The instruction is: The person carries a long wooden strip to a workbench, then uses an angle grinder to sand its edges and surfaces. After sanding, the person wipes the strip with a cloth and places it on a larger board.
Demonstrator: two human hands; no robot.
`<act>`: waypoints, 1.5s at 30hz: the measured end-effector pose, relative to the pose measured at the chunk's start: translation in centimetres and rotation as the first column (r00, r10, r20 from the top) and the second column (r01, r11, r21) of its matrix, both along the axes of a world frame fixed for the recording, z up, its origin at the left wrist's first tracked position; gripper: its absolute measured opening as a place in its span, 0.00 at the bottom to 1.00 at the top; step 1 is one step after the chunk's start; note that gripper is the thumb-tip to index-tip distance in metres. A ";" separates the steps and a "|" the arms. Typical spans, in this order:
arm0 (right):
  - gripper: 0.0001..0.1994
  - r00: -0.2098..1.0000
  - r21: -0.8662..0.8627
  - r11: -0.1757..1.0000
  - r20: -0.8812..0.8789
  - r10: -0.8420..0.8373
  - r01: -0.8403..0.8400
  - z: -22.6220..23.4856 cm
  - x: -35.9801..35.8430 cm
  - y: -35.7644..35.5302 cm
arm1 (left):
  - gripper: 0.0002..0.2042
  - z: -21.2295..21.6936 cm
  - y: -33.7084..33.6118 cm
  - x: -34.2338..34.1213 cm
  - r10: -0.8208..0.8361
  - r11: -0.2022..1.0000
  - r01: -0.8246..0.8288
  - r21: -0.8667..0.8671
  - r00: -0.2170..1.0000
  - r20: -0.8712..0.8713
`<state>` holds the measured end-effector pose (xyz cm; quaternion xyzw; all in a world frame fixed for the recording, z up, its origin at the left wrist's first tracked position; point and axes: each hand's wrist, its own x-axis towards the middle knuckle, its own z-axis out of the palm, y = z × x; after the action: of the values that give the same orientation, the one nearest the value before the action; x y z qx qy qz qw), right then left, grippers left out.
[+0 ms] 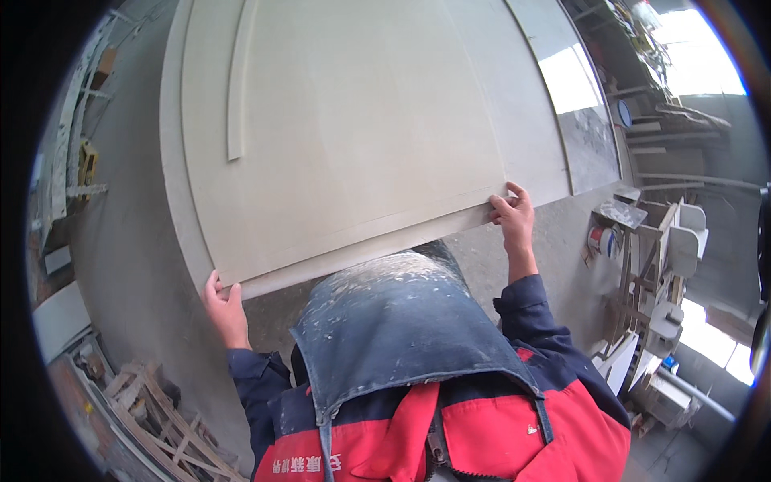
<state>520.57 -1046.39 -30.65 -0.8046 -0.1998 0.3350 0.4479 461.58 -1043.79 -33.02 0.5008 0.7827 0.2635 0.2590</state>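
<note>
Head view, looking down past a red and navy jacket [482, 418] and a dusty blue denim apron [393, 329], shows both hands gripping the near edge of a large pale board [345, 136]. Left hand [225, 309] is curled around the board's near left corner, fingers under the edge and thumb on top. Right hand [514, 221] clasps the near right corner, fingers hooked over the edge. Between the two hands the board's near rim runs as a thin strip, and the panel stretches away from them, flat and cream-coloured. Beyond the left hand, on the far left part of the board, lies a narrow pale batten [237, 88], running lengthwise away from the person. Under and around the board is a grey concrete floor [128, 241]. To the right of the right hand, near it, stands a small cluttered stand with a roll of tape [598, 239], white with red and blue bands, its print too small to tell. Further right are pale cut wooden pieces [671, 265] stacked upright. Left of and below the left hand lies a heap of wooden slats [161, 418]. Farthest off, past the board's right side, are shelves [666, 120] under a bright window.
</note>
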 end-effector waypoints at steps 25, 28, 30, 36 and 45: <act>0.27 0.998 0.062 0.997 -0.041 -0.043 0.046 -0.6 -0.2 -0.1 | 0.27 0.1 0.1 -0.4 -0.026 1.000 0.026 -0.003 0.996 -0.079; 0.29 0.999 0.051 0.998 -0.029 -0.036 0.037 -0.2 -0.3 0.0 | 0.27 0.0 0.2 -0.4 -0.042 0.999 0.043 0.007 0.996 -0.083; 0.30 0.999 0.070 0.997 -0.024 -0.035 0.037 -0.2 -0.3 -0.1 | 0.27 0.6 0.3 0.1 -0.026 1.000 0.026 0.002 0.998 -0.051; 0.32 0.998 -0.012 0.999 -0.020 0.051 -0.051 0.7 0.1 0.4 | 0.28 1.4 0.2 0.7 0.002 1.000 -0.002 -0.011 1.000 -0.012; 0.29 0.999 0.012 0.999 -0.025 0.030 -0.030 0.2 0.4 0.0 | 0.27 1.1 0.5 0.4 0.003 1.000 -0.003 -0.025 1.000 -0.019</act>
<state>520.94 -1046.37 -30.50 -0.7945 -0.2083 0.3504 0.4501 462.03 -1043.28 -31.88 0.4988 0.7892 0.2492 0.2574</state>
